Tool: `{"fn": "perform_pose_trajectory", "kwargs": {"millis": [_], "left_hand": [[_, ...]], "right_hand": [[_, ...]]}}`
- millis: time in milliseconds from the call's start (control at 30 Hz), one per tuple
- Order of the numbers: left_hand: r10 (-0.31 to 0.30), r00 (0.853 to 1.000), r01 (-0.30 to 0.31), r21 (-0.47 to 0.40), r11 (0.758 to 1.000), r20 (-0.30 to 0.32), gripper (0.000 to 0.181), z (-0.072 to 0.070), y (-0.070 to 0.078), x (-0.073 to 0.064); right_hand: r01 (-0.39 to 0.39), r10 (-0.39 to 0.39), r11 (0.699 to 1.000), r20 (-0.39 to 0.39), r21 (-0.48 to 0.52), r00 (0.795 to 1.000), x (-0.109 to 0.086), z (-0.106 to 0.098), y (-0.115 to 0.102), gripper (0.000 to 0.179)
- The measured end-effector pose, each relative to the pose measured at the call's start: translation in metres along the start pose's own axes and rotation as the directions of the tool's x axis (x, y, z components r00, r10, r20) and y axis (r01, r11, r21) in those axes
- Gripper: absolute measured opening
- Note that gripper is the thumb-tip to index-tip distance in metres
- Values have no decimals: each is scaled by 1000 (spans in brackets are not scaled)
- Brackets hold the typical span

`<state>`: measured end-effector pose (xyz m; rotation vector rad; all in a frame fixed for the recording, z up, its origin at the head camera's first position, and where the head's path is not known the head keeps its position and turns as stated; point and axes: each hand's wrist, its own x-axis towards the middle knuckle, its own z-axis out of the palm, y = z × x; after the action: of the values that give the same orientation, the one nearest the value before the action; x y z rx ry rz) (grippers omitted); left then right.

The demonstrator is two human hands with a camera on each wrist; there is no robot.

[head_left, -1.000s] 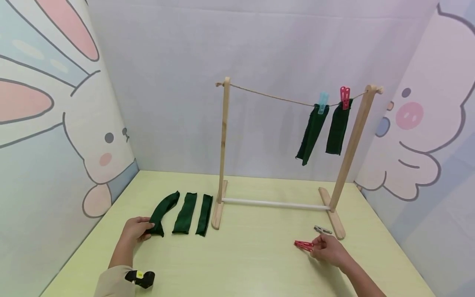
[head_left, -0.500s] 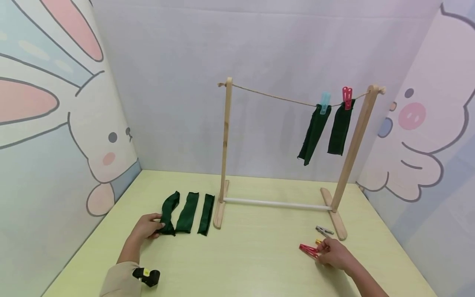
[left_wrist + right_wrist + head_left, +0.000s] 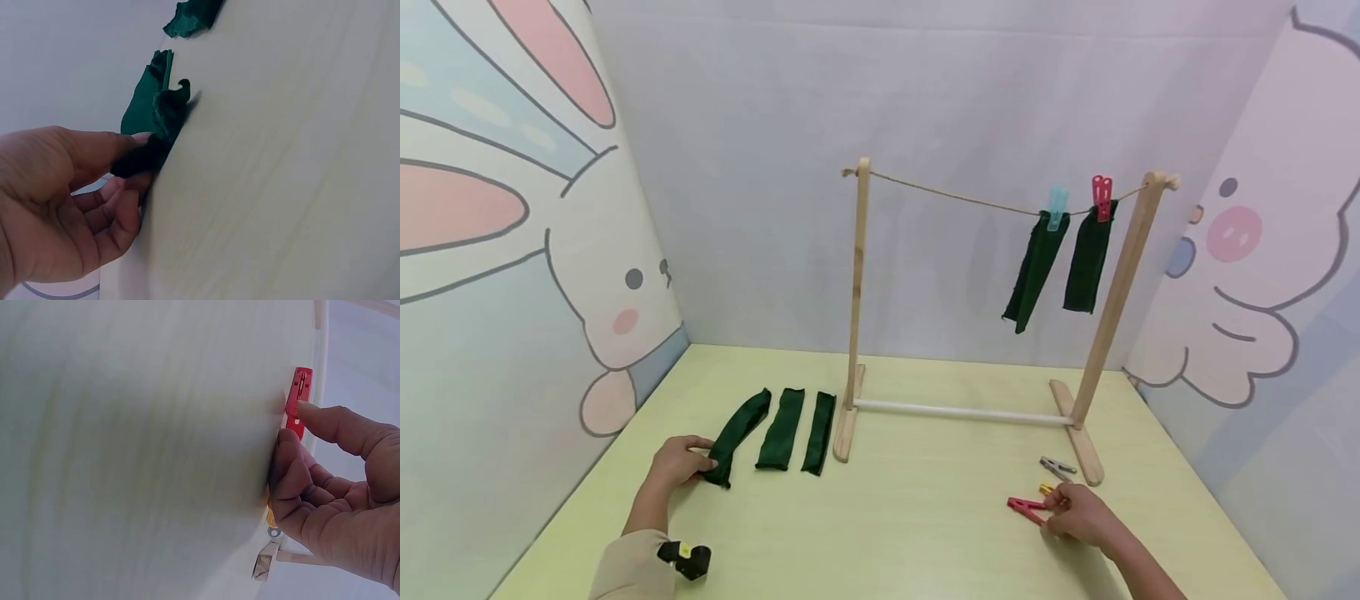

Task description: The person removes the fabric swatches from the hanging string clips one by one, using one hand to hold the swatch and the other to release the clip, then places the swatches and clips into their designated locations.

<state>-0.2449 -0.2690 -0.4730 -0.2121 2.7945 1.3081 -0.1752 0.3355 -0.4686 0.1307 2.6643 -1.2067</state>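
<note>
At the left of the head view, my left hand [image 3: 681, 462] pinches the near end of a dark green cloth strip [image 3: 741, 427]. In the left wrist view the cloth [image 3: 153, 103] bunches between thumb and forefinger, its far part lying along the table. Two more green strips, a wider one [image 3: 781, 429] and a narrow one [image 3: 819, 433], lie flat to its right. My right hand [image 3: 1082, 517] holds a red clothespin [image 3: 300, 387] low at the table, thumb on its side. Partly hidden behind that hand is a yellow clothespin [image 3: 1047, 489]; a grey clothespin [image 3: 1058, 465] lies beyond.
A wooden stand with a left post [image 3: 858, 283], a right post [image 3: 1116, 300] and a white bottom bar [image 3: 962, 412] bears a rope [image 3: 951, 195]. On it, blue [image 3: 1057, 204] and red [image 3: 1102, 198] clothespins hold two green strips. Printed walls surround the pale table [image 3: 887, 533].
My left hand moved right, then back left with the strip's near end, and the strip is straighter now. My right hand shifted slightly right, and the yellow clothespin came into view.
</note>
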Motion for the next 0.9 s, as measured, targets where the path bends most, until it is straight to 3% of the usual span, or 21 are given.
{"fn": "perform_pose_trajectory", "kwargs": {"millis": [333,500,667,900], "left_hand": [[95,995,-94,31,995,-29,36,18,7,10],[73,992,-70,31,997,-105,38,15,12,-3],[88,972,-93,-12,996,-218,38,17,28,-16],[122,968,-141,-70,988,-220,38,30,49,-19]], "right_hand": [[2,-2,1000,-5,31,1000,-1,-3,3,25],[41,-40,998,-4,49,999,-9,-9,1,25],[91,-93,990,9,109,996,-19,-21,-2,32],[180,-193,964,46,198,980,-20,-40,-3,43]]}}
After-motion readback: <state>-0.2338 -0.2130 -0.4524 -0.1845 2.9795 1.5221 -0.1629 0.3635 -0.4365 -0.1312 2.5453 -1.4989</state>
